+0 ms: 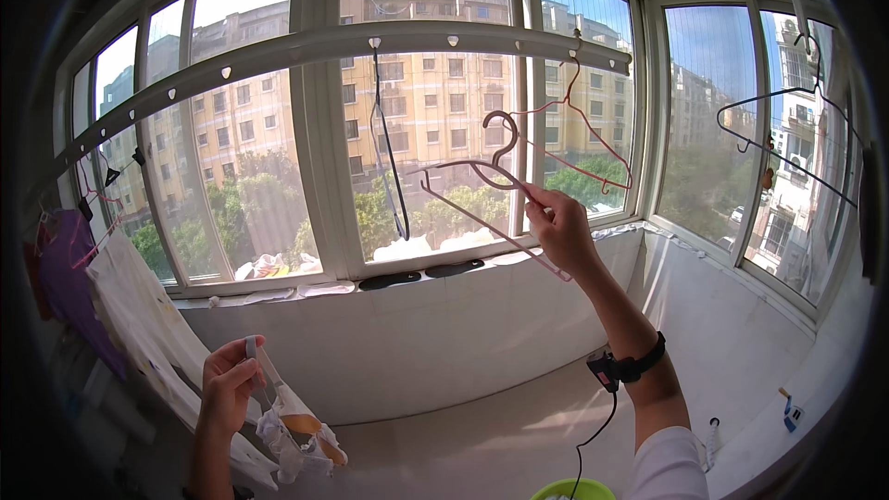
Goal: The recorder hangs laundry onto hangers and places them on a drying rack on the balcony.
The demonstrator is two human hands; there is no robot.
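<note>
Raised at the left, my left hand (226,385) pinches a grey strap between thumb and fingers. From that strap dangles a pale bra (295,423) with tan cup linings, its lower part bunched. My right hand (561,232) grips one shoulder of a mauve plastic clothes hanger (479,164), held up before the window with its hook pointing upward. Nothing hangs on this hanger. Just behind it, a red wire hanger (568,101) hangs from the white drying rail (410,43). A dark hanger (389,153), seen nearly edge-on, is on the same rail.
White cloth (139,298) and a purple garment (69,278) hang at the left. Black insoles (390,280) lie on the windowsill. Another black hanger (771,94) hangs at the right. A green basin (594,489) is below; a cable (580,451) trails from a device on my right wrist.
</note>
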